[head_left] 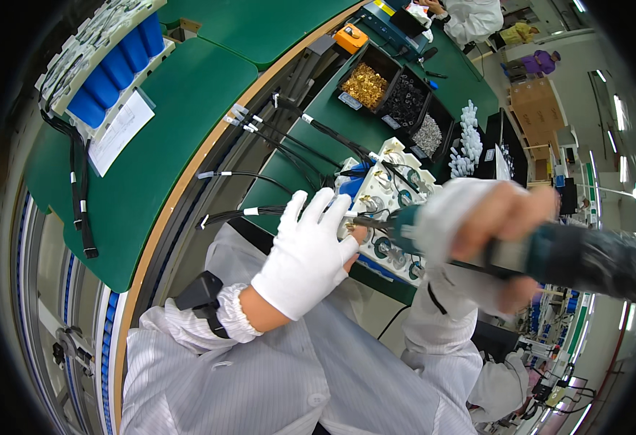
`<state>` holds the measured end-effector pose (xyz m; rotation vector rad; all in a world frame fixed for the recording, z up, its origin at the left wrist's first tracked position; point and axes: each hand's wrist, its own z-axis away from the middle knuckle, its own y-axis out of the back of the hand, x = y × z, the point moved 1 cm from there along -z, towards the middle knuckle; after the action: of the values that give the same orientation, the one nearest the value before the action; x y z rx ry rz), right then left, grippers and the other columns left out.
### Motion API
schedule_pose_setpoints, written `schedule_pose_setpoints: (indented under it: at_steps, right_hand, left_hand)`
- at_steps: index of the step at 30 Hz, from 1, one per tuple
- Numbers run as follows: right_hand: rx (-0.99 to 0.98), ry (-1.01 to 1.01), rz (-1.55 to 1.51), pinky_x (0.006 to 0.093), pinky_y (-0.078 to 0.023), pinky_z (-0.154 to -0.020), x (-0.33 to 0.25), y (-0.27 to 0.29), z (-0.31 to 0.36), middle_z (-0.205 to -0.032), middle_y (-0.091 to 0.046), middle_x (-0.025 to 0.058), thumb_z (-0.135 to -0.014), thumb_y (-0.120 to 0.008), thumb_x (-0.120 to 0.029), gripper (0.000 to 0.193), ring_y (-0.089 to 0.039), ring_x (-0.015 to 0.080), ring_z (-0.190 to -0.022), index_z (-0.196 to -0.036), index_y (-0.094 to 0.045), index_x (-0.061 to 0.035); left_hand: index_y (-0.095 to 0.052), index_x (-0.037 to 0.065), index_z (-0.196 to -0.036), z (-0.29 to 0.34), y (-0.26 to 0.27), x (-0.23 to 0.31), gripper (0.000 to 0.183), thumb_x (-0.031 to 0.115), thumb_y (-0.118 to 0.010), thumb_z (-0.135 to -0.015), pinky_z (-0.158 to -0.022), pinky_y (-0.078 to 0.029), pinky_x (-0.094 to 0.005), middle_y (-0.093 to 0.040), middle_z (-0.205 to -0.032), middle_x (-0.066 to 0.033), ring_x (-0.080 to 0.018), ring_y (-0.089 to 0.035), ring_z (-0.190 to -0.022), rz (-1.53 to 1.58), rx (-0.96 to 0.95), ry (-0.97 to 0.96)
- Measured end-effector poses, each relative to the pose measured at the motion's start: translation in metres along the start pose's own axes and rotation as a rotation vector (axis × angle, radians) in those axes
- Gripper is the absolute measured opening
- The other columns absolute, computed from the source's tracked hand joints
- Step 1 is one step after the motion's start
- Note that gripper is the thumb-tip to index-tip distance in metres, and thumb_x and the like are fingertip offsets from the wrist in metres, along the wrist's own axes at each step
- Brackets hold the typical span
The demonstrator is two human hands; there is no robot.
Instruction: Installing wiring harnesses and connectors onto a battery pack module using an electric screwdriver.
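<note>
My right hand [488, 228], smeared by motion, is closed around a dark green power screwdriver [412, 226] whose bit points left. My left hand [303, 254] wears a white glove with bare thumb and index tips. Three of its fingers spread over black cables [249, 212], while thumb and index come together beside the bit; what they pinch is hidden. Under both hands is a white-framed pack of blue cylinders [398, 170], with round terminals and green ring-shaped pieces on top. Black cables with white labels run leftward from it.
Behind the pack stand black bins of brass-coloured parts [365, 85], black parts [403, 98] and silver parts [428, 135]. Pale plastic pieces [467, 141] are heaped to their right. A second blue-cylinder pack [108, 80] and a paper sheet [122, 130] lie on the left green table [187, 94].
</note>
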<state>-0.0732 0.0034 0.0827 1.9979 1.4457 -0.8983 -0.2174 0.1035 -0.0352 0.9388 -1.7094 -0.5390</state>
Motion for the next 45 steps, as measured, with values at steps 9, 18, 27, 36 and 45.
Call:
schedule_pose_setpoints:
  at_steps: [9, 18, 27, 36, 45]
  right_hand:
    - [0.787, -0.207, 0.889, 0.0318, -0.050, -0.052, -0.195, 0.059, 0.152, -0.092, -0.053, 0.0121, -0.087, -0.072, -0.026, 0.044, -0.056, 0.0160, -0.060, -0.113, -0.049, -0.0002]
    - [0.831, -1.750, 1.361, 0.0393, -0.051, -0.069, -0.216, 0.076, 0.434, -0.076, -0.067, 0.0180, -0.082, -0.079, -0.035, 0.042, -0.062, 0.0217, -0.069, -0.094, -0.066, 0.0030]
    - [0.473, -1.752, 1.608, 0.0486, -0.051, -0.084, -0.139, 0.173, 0.432, -0.105, -0.065, 0.0315, -0.089, -0.074, -0.041, 0.052, -0.065, 0.0477, -0.094, -0.110, -0.070, 0.0063]
    - [0.059, -1.297, 0.470, 0.0239, -0.047, -0.044, -0.096, 0.165, 0.094, -0.065, -0.067, 0.0055, -0.099, -0.062, -0.037, 0.040, -0.066, 0.0139, -0.055, -0.083, -0.067, -0.0017]
    - [-0.311, -1.142, 1.702, 0.0448, -0.057, -0.090, 0.145, 0.269, 0.091, -0.108, -0.072, 0.0221, -0.091, -0.071, -0.025, 0.032, -0.070, 0.0416, -0.097, -0.108, -0.072, 0.0015]
  left_hand:
    - [-0.073, 0.004, -0.106, -0.159, 0.066, -0.054, 0.027, 0.028, -0.065, -0.099, -0.080, -0.055, -0.0298, -0.075, -0.098, -0.0076, -0.0179, -0.071, -0.085, 0.534, -0.165, -0.128]
    - [-0.076, 0.007, -0.106, -0.325, -0.102, -0.082, 0.027, 0.028, -0.073, -0.088, -0.086, -0.057, -0.0426, -0.074, -0.099, -0.0179, -0.0348, -0.072, -0.094, -0.405, -0.393, -0.340]
    - [-0.073, 0.003, -0.098, -0.348, -0.158, -0.106, 0.019, 0.019, -0.074, -0.086, -0.084, -0.057, -0.0450, -0.069, -0.099, -0.0175, -0.0371, -0.069, -0.096, -0.538, -0.410, -0.559]
    - [-0.073, 0.003, -0.100, -0.356, -0.147, -0.120, 0.020, 0.021, -0.067, -0.093, -0.087, -0.055, -0.0466, -0.070, -0.099, -0.0200, -0.0410, -0.067, -0.095, -0.413, -0.229, -0.489]
    - [-0.065, 0.002, -0.084, -0.358, -0.134, -0.120, 0.012, 0.011, -0.073, -0.085, -0.074, -0.052, -0.0463, -0.065, -0.082, -0.0230, -0.0428, -0.065, -0.082, -0.109, 0.073, -0.392]
